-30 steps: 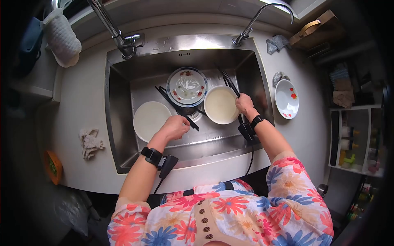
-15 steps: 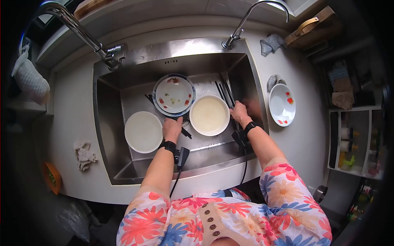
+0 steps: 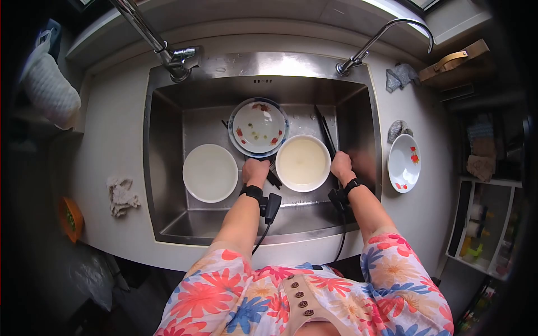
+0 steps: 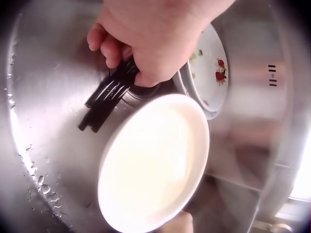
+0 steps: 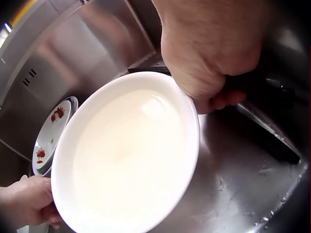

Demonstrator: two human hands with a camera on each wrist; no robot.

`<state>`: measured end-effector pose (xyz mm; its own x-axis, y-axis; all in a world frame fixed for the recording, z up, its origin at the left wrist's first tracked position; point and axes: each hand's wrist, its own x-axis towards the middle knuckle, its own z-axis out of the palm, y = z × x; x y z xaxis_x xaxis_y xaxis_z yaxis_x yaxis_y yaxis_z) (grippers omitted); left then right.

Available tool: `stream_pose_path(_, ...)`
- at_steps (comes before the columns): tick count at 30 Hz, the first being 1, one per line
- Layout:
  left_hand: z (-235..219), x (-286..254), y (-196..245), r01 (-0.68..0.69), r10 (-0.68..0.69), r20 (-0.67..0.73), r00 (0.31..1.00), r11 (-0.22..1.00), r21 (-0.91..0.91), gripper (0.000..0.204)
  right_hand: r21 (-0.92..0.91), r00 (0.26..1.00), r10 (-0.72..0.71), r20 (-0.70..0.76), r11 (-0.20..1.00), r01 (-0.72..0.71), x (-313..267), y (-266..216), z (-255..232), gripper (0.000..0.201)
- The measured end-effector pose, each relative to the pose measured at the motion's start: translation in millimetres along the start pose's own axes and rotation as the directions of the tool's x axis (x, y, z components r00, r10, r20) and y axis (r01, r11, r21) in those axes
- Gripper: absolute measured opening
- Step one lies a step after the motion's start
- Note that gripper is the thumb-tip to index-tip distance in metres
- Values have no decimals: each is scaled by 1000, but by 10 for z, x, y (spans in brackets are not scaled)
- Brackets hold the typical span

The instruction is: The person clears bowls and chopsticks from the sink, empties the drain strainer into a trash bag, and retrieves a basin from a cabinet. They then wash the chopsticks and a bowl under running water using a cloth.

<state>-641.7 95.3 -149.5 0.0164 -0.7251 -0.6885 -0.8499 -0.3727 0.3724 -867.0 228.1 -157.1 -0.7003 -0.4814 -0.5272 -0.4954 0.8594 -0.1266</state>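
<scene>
My left hand [image 3: 255, 172] grips a bunch of black chopsticks [image 4: 104, 102] near the drain; their ends stick out past the fingers. On the other side of a white bowl [image 3: 303, 163] of cloudy liquid, my right hand [image 3: 341, 164] holds more black chopsticks [image 3: 325, 130], which slant along the sink floor. In the right wrist view, the fingers of that hand curl round them right by the bowl's rim. Behind the left hand sits a stacked flowered dish [image 3: 259, 126] with green scraps in it. A second white bowl [image 3: 210, 173] of cloudy liquid stands to the left.
All this lies in a steel sink [image 3: 263, 215] with a large faucet [image 3: 179, 64] and a thin one [image 3: 350, 64] behind. An oval flowered dish [image 3: 403, 162] rests on the right counter, below grey cloths [image 3: 401, 77]. A crumpled rag [image 3: 123, 196] lies on the left counter.
My left hand has come from near the left bowl's edge onto the chopsticks by the drain and grips them. The right hand stays beside the right bowl. The head view has shifted.
</scene>
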Motion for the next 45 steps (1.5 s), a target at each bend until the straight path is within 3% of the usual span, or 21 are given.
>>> stream_pose_path(2,37,56,-78,-22,22,-15,1000,999,-48,31,-11,1000,-6,16,1000,6,-4,2,-7,25)
stream_pose_path(4,-5,-20,-64,247,-194,178,965,898,-364,17,49,996,40,77,998,-44,-11,16,-32,30)
stream_pose_path(5,-26,-32,-78,247,-193,179,965,898,-363,17,49,996,41,77,998,-45,14,41,-21,30)
stream_pose_path(8,-142,-95,-135,442,-185,485,854,751,-490,16,54,991,48,122,997,-55,31,92,-20,35)
stream_pose_path(11,-286,-131,-135,483,-133,579,805,714,-507,15,34,981,59,187,997,-67,-146,-26,-253,34)
stream_pose_path(14,-414,-172,-137,504,-86,642,762,702,-504,13,-80,997,-7,79,997,13,-196,-38,-313,33)
stream_pose_path(16,-524,-290,-106,519,-33,695,719,690,-505,13,-116,979,-196,58,973,202,-196,-40,-389,31)
stream_pose_path(17,-552,-368,-92,513,-25,693,720,691,-508,13,-116,979,-197,49,973,202,-188,-37,-443,31)
stream_pose_path(19,-560,-526,-85,532,82,769,634,675,-511,14,259,960,-212,182,952,161,-365,-185,-708,28)
stream_pose_path(20,-554,-601,-92,523,100,780,618,688,-503,14,471,931,-234,279,879,80,-472,-253,-786,22)
stream_pose_path(21,-528,-678,-102,521,103,778,619,688,-505,14,471,932,-236,276,878,82,-616,-340,-856,22)
stream_pose_path(23,-458,-835,-90,494,196,785,588,681,-540,13,696,830,-355,430,716,-54,-936,-526,-939,20)
stream_pose_path(25,-415,-1019,-40,482,197,788,584,696,-532,13,724,737,-431,521,680,-114,-1183,-663,-917,20)
stream_pose_path(26,-389,-1098,-29,493,257,796,548,669,-556,14,730,719,-458,523,676,-100,-1248,-702,-840,18)
stream_pose_path(27,-363,-1166,-18,507,315,799,513,640,-578,15,699,707,-520,480,713,49,-1315,-736,-801,19)
stream_pose_path(29,-323,-1264,10,456,336,780,528,663,-594,16,607,735,-568,371,747,270,-1380,-767,-662,21)
stream_pose_path(34,-388,-1374,88,179,437,715,546,773,-608,9,680,781,-575,245,676,285,-1525,-683,-681,23)
stream_pose_path(36,-400,-1368,120,106,465,703,539,790,-603,7,793,740,-654,157,531,300,-1585,-657,-721,21)
stream_pose_path(41,-407,-1356,194,-42,569,733,373,800,-599,2,837,682,-693,236,502,220,-1657,-621,-891,20)
stream_pose_path(43,-442,-1373,248,-9,572,748,336,796,-605,5,831,680,-675,285,528,176,-1637,-613,-985,20)
stream_pose_path(45,-451,-1411,281,90,603,751,267,761,-643,8,736,711,-641,288,623,263,-1654,-598,-1086,21)
